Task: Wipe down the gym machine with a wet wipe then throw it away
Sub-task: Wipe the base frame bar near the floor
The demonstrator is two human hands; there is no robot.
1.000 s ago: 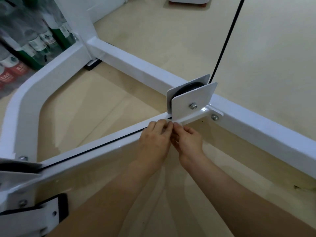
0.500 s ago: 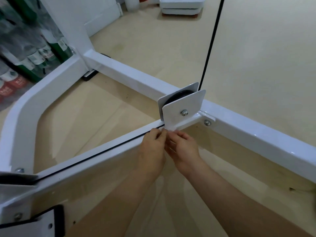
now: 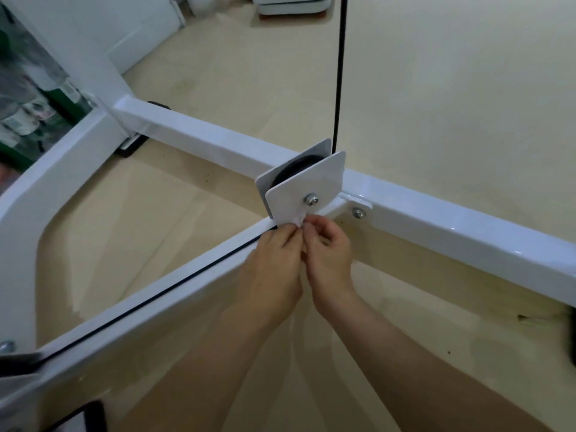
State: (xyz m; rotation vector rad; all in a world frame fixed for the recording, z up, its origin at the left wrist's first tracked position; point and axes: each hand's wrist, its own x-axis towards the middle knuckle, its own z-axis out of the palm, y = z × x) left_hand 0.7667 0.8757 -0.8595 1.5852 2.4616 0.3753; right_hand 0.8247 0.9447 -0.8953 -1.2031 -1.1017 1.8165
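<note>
A pale beige floor (image 3: pixel 452 88) fills most of the view. Across it lies the white base of the gym machine (image 3: pixel 202 135), made of square painted beams. One long beam runs from the upper left to the right edge. A second beam (image 3: pixel 162 307) comes up from the lower left and meets the first near the middle. A broader curved frame part (image 3: pixel 28 207) sweeps down the left side. Behind it stands a blurred row of green and white bottles (image 3: pixel 31 98).

A black cable (image 3: pixel 339 73) drops straight down from the top edge into a pulley housing. It then continues along the top of the second beam toward the lower left. The housing is two white plates (image 3: pixel 308 185) standing upright at the beam joint, with a black wheel (image 3: pixel 290 171) between them. A black foot pad (image 3: pixel 131 148) sits under the long beam at the left.

Both forearms reach in from the bottom edge. The left hand (image 3: pixel 274 269) and right hand (image 3: pixel 330 254) meet side by side just below the near plate. Their fingers are curled, and the fingertips of both pinch the wet wipe (image 3: pixel 297 221). The wipe is a small bunched white wad, pressed against the lower edge of the near plate where it meets the second beam.

A bolt (image 3: pixel 311 200) sits in the plate just above the wipe. A second bolt (image 3: pixel 358 212) fixes a small corner tab to the long beam.
</note>
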